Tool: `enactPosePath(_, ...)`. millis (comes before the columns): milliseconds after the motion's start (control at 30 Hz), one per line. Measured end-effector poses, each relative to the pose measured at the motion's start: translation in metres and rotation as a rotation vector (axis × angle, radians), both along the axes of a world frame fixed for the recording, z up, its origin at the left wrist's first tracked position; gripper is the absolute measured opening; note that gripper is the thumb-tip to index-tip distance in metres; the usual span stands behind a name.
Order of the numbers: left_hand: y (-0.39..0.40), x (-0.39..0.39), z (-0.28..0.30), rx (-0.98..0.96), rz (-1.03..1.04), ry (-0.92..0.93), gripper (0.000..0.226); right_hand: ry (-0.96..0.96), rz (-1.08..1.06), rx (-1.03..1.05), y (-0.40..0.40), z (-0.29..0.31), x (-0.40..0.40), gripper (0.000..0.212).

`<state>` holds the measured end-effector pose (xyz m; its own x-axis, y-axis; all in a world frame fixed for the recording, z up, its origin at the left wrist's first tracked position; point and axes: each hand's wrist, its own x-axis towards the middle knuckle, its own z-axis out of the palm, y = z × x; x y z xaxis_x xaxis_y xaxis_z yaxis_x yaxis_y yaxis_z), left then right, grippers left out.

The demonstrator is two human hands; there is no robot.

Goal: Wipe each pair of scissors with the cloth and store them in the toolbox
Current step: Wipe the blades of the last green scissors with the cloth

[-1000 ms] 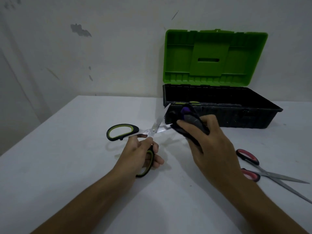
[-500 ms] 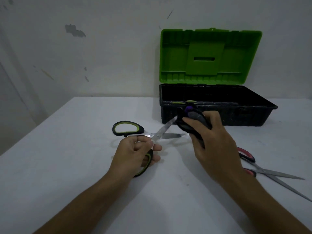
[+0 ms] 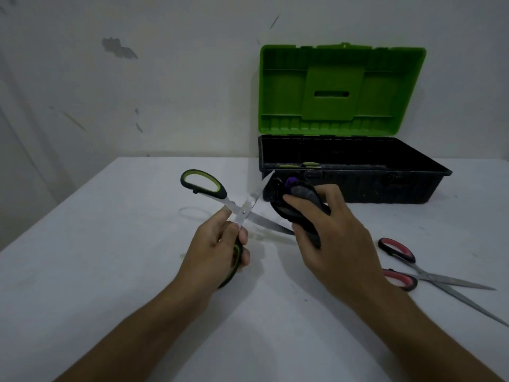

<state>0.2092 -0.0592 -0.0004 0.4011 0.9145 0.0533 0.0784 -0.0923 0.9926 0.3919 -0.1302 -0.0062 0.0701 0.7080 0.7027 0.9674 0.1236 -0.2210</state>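
Left hand: curled around the lower handle of the green-and-black scissors, thumb and fingers gripping just below the pivot, above the white counter.
Green-and-black scissors: blades spread wide in an X; the free handle loop points up and left, one blade tip reaches toward the toolbox's front left corner, the other blade runs right and meets the cloth.
Right hand: clenched around a bunched dark cloth, thumb pressed on top of it, the bundle touching the right-pointing blade near its tip.
Cloth: dark grey to black with a small purple patch at its top, held just in front of the toolbox.
Red-and-black scissors: lying on the counter to the right of the right forearm, blades partly open and pointing right, toward the frame edge, untouched.
Toolbox: black tray at the back of the counter against the wall, green lid standing open; a green-and-black handle shows just inside the front left rim, the rest of the interior too dark to read.
Wall: white, scuffed, with chipped patches at upper left.
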Motion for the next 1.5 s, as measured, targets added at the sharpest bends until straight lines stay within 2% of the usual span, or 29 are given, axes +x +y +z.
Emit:
enactPosePath(133, -0.002, 0.0, -0.001, -0.005, -0.019, -0.022, 0.023, -0.008, 0.055, -0.017, 0.0, 0.001, 0.0, 0.046)
enactPosePath(300, -0.001, -0.001, 0.0, 0.077, -0.022, 0.081, 0.016, -0.093, 0.2, -0.122, 0.0, 0.0, 0.0, 0.04)
enactPosePath(433, 0.002, -0.004, 0.001, 0.118, -0.038, 0.098, 0.017, -0.149, 0.189, -0.17, 0.003, -0.003, 0.001, 0.04)
enactPosePath(600, 0.015, -0.013, 0.003, 0.098, -0.013, 0.028, 0.018, -0.185, 0.12, -0.19, -0.001, -0.004, 0.013, 0.045)
enactPosePath(667, 0.018, -0.015, 0.003, 0.104, 0.009, 0.016, 0.021, -0.177, 0.093, -0.17, -0.002, -0.003, 0.016, 0.05)
enactPosePath(833, 0.013, -0.009, 0.0, 0.147, -0.017, 0.082, 0.021, -0.073, 0.122, -0.125, -0.001, 0.001, 0.001, 0.079)
enactPosePath(1033, 0.012, -0.013, 0.009, 0.117, -0.054, 0.031, 0.017, -0.267, 0.158, -0.122, 0.005, -0.006, -0.001, 0.062)
enactPosePath(1167, 0.03, -0.028, 0.017, 0.138, 0.048, -0.004, 0.019, -0.28, 0.113, -0.121, 0.006, -0.01, 0.017, 0.061)
enactPosePath(1300, 0.033, -0.029, 0.015, 0.16, 0.069, 0.068, 0.019, -0.257, 0.119, 0.013, 0.005, -0.004, 0.011, 0.056)
enactPosePath(1500, 0.017, -0.017, 0.017, 0.127, -0.067, 0.041, 0.02, -0.322, 0.188, -0.092, 0.011, -0.007, -0.005, 0.067)
